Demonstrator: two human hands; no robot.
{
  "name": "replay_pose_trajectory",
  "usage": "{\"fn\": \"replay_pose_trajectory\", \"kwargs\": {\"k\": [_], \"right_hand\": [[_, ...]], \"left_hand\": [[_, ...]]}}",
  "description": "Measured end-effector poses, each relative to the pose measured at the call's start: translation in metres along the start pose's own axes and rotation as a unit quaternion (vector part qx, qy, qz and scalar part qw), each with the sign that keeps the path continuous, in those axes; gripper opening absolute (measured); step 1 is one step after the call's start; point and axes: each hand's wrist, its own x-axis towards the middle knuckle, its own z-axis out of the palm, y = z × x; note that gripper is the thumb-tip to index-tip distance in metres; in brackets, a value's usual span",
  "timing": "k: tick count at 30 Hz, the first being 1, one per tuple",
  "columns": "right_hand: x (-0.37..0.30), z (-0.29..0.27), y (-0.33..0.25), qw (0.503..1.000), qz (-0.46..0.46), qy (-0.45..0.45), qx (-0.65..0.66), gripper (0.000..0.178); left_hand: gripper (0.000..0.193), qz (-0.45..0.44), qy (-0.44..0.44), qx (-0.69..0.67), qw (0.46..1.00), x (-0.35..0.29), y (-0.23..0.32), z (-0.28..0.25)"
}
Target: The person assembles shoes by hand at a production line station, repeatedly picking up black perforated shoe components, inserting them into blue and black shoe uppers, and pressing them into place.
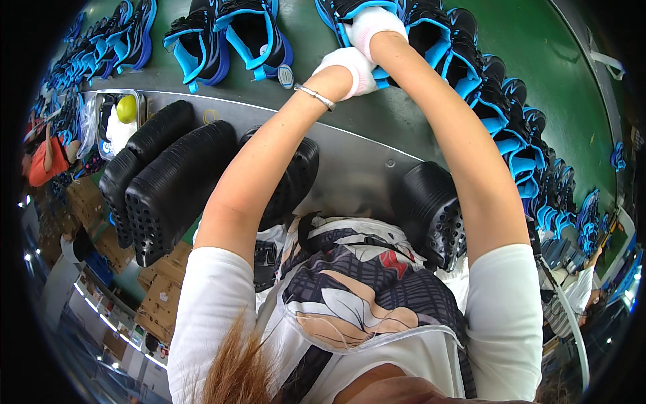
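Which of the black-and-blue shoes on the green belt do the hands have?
The shoe at the belt's top centre: both gloved hands, left and right, rest on it; the others lie untouched.

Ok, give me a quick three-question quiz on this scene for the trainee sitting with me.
1. True or false: the left hand and the right hand both wear white gloves.
2. Which wrist carries the silver bracelet? A) left B) right C) neither
3. Fill in: the black soles are stacked on the metal ledge, next to the ____ belt that carries the black-and-blue shoes.

Key: 1 true; 2 A; 3 green.
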Motion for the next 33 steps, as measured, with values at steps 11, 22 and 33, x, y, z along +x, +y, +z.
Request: {"fn": "replay_pose_trajectory", "kwargs": {"k": [11,22,33], "right_hand": [[-0.037,-0.043,0.010,0.996,0.053,-0.045,0.059,0.052],[-0.185,-0.150,0.053,0.934,0.107,-0.060,0.334,0.047],[-0.442,-0.127,0.056,0.947,0.236,0.056,0.210,0.028]], "left_hand": [[0.029,-0.014,0.037,0.041,0.998,-0.012,0.011,-0.002],[0.033,-0.065,0.379,0.214,0.898,-0.072,-0.053,-0.018],[0.052,-0.100,0.186,0.182,0.960,-0.050,-0.111,-0.025]]}}
